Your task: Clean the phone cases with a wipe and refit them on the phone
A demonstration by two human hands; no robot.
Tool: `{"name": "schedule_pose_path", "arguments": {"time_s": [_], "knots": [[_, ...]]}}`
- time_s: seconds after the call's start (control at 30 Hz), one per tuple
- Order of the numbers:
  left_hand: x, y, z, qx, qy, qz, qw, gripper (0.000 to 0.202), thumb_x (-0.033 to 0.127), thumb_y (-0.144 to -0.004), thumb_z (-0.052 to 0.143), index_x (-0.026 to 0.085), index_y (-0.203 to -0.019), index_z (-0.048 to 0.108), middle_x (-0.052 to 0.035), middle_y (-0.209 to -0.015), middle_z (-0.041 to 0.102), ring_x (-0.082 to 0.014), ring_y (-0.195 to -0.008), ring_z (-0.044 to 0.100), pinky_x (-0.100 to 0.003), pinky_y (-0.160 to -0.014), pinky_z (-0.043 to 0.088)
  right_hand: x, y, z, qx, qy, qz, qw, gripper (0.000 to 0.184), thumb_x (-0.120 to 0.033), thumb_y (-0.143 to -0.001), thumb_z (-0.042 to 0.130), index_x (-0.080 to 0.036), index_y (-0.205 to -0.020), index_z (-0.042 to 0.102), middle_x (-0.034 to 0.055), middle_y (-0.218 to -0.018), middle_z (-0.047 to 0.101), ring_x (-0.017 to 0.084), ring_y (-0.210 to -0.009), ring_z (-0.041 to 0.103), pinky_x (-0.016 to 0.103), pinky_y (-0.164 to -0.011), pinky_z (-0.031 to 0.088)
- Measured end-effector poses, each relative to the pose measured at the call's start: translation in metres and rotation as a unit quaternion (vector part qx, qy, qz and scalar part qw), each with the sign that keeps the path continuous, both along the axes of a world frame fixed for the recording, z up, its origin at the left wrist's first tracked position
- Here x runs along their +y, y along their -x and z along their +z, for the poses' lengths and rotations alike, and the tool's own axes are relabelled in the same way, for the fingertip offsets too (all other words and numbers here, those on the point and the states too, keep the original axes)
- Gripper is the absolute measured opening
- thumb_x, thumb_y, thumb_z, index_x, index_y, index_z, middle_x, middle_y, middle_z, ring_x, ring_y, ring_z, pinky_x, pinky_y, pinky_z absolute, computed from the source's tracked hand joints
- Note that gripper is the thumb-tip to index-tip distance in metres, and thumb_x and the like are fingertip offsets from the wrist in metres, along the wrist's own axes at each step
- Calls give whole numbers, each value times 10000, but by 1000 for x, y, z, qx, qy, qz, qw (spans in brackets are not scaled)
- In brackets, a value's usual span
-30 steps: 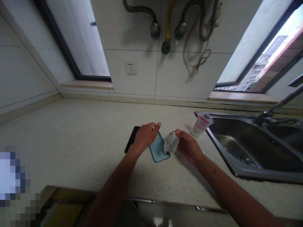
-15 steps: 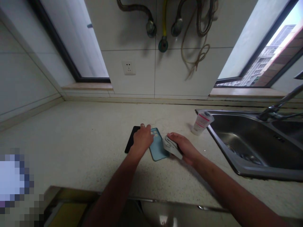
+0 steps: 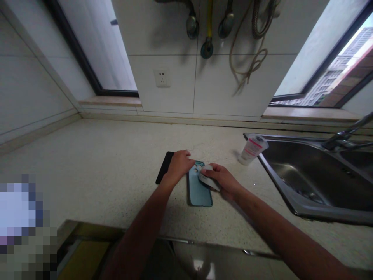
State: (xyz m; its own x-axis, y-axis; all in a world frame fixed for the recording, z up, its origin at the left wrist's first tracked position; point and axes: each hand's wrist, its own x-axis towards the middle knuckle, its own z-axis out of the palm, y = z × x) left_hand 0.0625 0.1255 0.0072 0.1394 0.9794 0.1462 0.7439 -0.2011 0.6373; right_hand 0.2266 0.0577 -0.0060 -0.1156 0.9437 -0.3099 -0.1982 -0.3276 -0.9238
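Note:
A light blue phone case [image 3: 200, 193] lies on the counter, its inner side up and camera cutouts at the far end. My left hand [image 3: 178, 167] grips the case by its far left corner, the thumb at the edge and the fingers curled beyond it. Partly under that hand lies a black phone [image 3: 163, 171], left of the case. In my right hand [image 3: 225, 181] is a folded white cloth or paper [image 3: 207, 180], pinched between thumb and fingers. It is over the right side of the case, close to the cutouts; whether it touches is hard to see.
A clear plastic cup [image 3: 253, 149] with pink print stands by the rim of the steel sink [image 3: 279, 190] on the right. A faucet [image 3: 339, 138] rises behind the sink. Pipes and a wall socket [image 3: 162, 78] are on the tiled wall behind the counter [image 3: 96, 167].
The case has turned slightly and its near end has shifted right. My right hand has brought the white folded piece left over the case. My left thumb now sits at the case's corner.

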Motion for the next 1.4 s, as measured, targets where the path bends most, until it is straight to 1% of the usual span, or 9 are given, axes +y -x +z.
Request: {"name": "schedule_pose_path", "arguments": {"time_s": [0.1,0.2,0.3,0.47,0.8,0.93,1.03,1.23,1.4], "knots": [[4,-2,0,-251,91,19,963,233,188,-675,648,149,-896,706,-56,-765,679,-171,-697,621,-282,-679,475,-1,1,0,1,-10,-21,1000,405,-373,-537,878,-182,-760,599,-39,-613,621,102,-520,526,219,-486,367],[6,-6,-2,-477,214,-8,853,146,240,-655,663,135,-755,679,-39,-697,641,-135,-610,575,-259,-595,461,-4,4,1,26,-29,-29,999,408,-369,-526,881,-181,-769,612,-32,-652,631,111,-558,541,234,-540,388],[6,-13,-7,-585,255,6,770,116,197,-600,656,114,-682,663,-44,-659,630,-120,-588,557,-244,-582,459,-6,8,0,51,-48,-36,997,399,-359,-529,880,-186,-769,611,-36,-662,623,113,-578,539,235,-563,394],[1,-30,-15,-674,267,32,688,106,173,-641,599,129,-714,663,-16,-646,610,-99,-564,523,-224,-567,444,-8,13,-6,80,-66,-42,994,388,-337,-551,874,-198,-805,617,-40,-687,623,111,-592,539,232,-583,416],[-16,-46,-18,-583,238,-39,776,316,154,-576,777,156,-882,698,-27,-781,694,-141,-694,611,-262,-706,453,-2,10,-8,102,-118,-82,984,373,-333,-604,866,-221,-868,628,-30,-748,643,132,-671,568,255,-654,459],[-17,-47,-21,-553,261,-78,787,148,244,-649,749,145,-742,689,-33,-686,667,-160,-675,598,-267,-689,444,3,5,-4,62,-170,-104,978,332,-344,-612,855,-235,-826,626,-35,-762,628,132,-689,553,259,-671,457],[-17,-46,-19,-572,324,-57,751,134,282,-701,681,149,-710,666,-28,-596,620,-174,-632,588,-280,-663,467,5,0,1,5,-214,-79,974,308,-396,-655,829,-238,-848,648,-24,-765,616,139,-696,538,263,-647,447],[-20,-37,-6,-689,412,-95,588,277,257,-702,535,175,-943,641,-61,-738,677,-245,-727,674,-431,-742,545,11,-25,17,-126,-272,-135,945,264,-488,-771,713,-241,-855,669,-2,-747,593,167,-704,515,272,-585,423],[-23,-37,-5,-699,409,-104,578,357,478,-853,524,197,-1054,616,-99,-916,707,-289,-855,700,-521,-779,542,13,-47,26,-193,-310,-297,882,288,-510,-866,600,-249,-744,599,-2,-718,567,188,-775,520,295,-646,428]]}}
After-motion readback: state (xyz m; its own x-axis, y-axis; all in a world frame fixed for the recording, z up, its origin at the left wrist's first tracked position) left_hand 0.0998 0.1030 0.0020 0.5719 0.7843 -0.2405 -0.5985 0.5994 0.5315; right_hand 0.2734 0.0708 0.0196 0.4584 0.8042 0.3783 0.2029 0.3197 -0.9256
